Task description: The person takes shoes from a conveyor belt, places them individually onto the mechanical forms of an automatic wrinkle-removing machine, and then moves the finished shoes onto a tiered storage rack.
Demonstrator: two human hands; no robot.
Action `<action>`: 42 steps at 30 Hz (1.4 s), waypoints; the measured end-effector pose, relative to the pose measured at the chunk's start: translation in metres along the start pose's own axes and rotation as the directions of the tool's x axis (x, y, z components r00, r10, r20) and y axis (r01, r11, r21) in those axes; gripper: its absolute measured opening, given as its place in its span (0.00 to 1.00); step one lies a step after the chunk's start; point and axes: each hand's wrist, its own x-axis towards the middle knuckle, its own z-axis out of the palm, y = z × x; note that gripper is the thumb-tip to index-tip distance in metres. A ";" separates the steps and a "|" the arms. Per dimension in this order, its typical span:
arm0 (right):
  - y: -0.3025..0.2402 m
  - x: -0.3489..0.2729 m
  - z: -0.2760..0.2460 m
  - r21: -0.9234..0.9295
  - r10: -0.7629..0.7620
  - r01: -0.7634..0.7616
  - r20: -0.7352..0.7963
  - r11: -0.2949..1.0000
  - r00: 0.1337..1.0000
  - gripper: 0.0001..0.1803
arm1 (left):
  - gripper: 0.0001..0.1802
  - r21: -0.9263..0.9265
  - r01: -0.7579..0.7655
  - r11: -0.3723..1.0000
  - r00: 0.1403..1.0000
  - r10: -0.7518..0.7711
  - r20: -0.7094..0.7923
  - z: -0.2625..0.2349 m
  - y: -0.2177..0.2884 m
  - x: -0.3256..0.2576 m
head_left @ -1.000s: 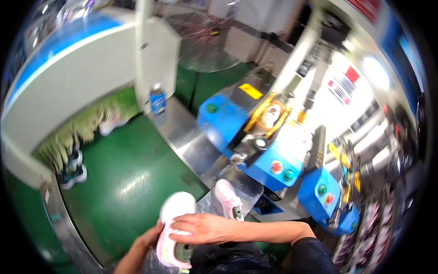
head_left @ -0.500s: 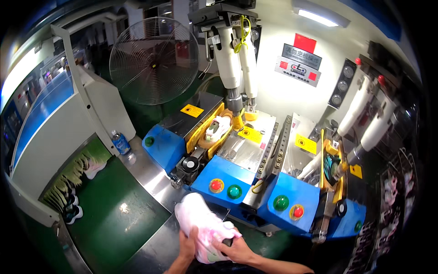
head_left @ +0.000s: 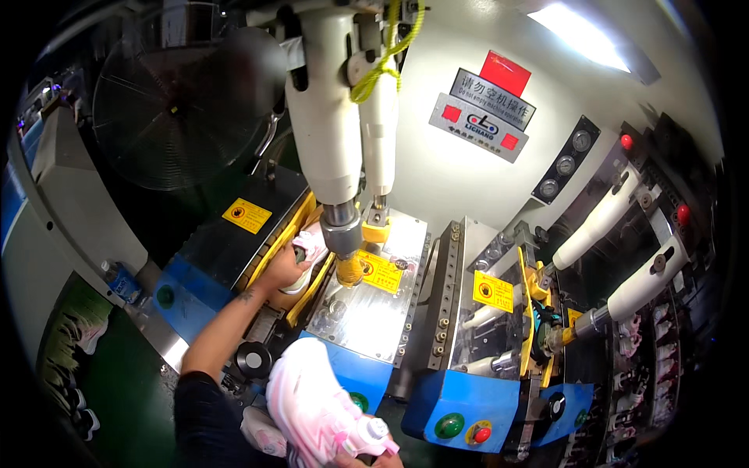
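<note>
My left hand [head_left: 282, 270] reaches into the left station of a press machine. Its fingers are closed round a pink and white sneaker [head_left: 313, 243] that sits between yellow pads [head_left: 275, 248]. Low in the view, my right hand [head_left: 367, 461] grips a second sneaker [head_left: 306, 394], pale pink and white, near its heel end; only part of this hand shows. A third pale pink shoe [head_left: 264, 430] lies low beside my left sleeve, partly hidden. Right of my left hand, a white press cylinder [head_left: 321, 117] ends in a yellow tip [head_left: 349, 271].
The right station holds a dark shoe [head_left: 544, 331] under tilted white cylinders [head_left: 597, 222]. Blue housings [head_left: 460, 402] carry green and red buttons. A large fan [head_left: 175, 109] stands at the back left, a water bottle [head_left: 123, 282] at left. Shoe racks [head_left: 651, 366] line the right.
My left hand has left the sneaker that both hands held and moved up and forward onto the one in the left station. My right hand keeps its sneaker. The view has shifted closer to the machine.
</note>
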 end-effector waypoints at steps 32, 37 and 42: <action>0.038 0.410 0.143 -0.823 -0.078 -0.104 -0.177 0.558 0.981 0.36 | 0.33 -0.976 -0.160 0.145 0.696 -0.685 -0.216 -0.120 -0.055 -0.347; -0.015 0.343 0.103 -0.368 -0.016 0.013 -0.005 0.930 1.000 0.35 | 0.33 -0.969 -0.220 0.116 0.733 -0.636 -0.243 -0.107 -0.021 -0.375; -0.009 0.109 0.021 -0.606 -0.570 0.614 0.301 0.506 0.765 0.40 | 0.33 -0.961 -0.265 0.079 0.697 -0.673 -0.248 -0.068 0.039 -0.442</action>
